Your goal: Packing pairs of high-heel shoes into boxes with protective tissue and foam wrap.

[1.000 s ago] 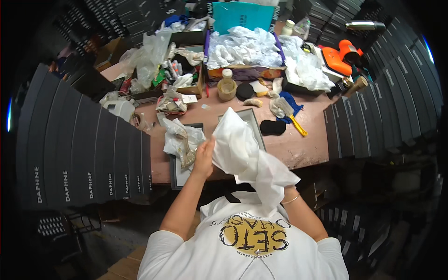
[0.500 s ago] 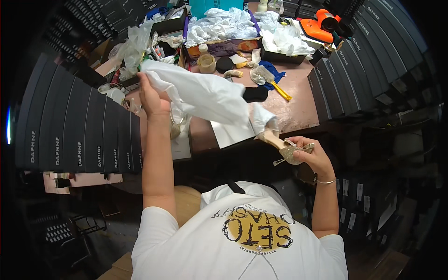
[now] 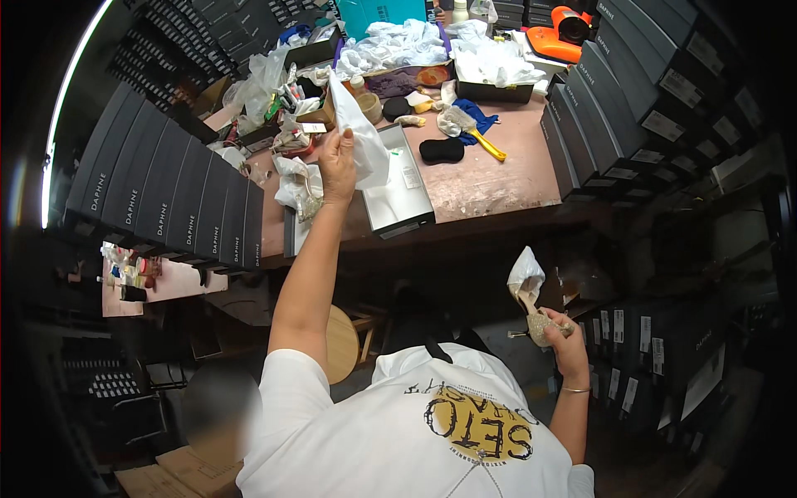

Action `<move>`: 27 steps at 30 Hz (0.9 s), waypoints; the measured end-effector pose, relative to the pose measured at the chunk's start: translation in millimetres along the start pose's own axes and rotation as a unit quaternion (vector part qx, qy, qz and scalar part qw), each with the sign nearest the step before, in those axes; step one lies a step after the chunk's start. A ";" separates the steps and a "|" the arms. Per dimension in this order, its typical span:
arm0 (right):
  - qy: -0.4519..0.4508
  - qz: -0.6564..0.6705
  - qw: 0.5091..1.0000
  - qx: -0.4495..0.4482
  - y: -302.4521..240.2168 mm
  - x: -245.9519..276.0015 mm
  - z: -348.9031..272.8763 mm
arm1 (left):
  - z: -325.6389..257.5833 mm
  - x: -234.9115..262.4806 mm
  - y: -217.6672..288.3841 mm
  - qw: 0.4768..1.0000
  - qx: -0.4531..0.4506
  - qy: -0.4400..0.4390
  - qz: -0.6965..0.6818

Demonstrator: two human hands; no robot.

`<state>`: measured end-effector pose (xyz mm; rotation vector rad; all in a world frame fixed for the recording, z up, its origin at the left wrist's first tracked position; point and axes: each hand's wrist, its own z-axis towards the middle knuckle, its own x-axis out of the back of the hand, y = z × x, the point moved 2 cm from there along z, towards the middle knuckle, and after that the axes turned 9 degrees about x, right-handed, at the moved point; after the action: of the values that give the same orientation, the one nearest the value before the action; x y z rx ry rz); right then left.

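Note:
My left hand (image 3: 337, 170) is raised over the table and grips a white paper sheet (image 3: 363, 137), which hangs beside the fingers. Under the sheet, an open shoebox (image 3: 387, 206) with a white inside lies at the table's front edge. Off to the right, clear of the table, my right hand (image 3: 569, 347) holds a gold glittery heeled shoe (image 3: 541, 328) by its heel end. White wrapping (image 3: 526, 270) covers the shoe's toe, which points up. Left of the box, a second glittery shoe (image 3: 308, 206) lies partly covered by white paper (image 3: 294, 181).
Dark shoeboxes stand in rows at left (image 3: 162, 191) and right (image 3: 598, 124). A yellow-handled brush (image 3: 490, 147), a black pad (image 3: 442, 150), a jar (image 3: 369, 106) and crumpled paper (image 3: 394, 46) lie on the table. A round wooden stool (image 3: 340, 344) stands below.
My left hand has drawn the paper sheet up and inward, uncovering the open box. My right hand has lowered the shoe away from the table, toe now upward. The view has shifted.

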<state>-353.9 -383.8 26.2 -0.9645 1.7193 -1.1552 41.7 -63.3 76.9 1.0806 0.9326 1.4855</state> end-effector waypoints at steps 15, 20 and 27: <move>-0.069 -0.157 0.978 0.121 -28.8 -122.7 102.2 | -6.1 -47.8 -120.7 0.855 -0.188 -0.249 0.413; -0.051 -0.144 0.978 0.141 -40.9 -181.9 157.6 | -52.6 -63.0 -218.6 0.662 -0.061 -0.436 0.606; -0.032 -0.211 0.962 0.173 -43.2 -216.9 199.4 | -9.3 -27.7 -108.8 0.904 0.074 -0.405 0.116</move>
<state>-85.8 -261.0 67.7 -1.1602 1.2306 -1.6162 65.9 -72.4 -32.7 1.7760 0.3270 0.9789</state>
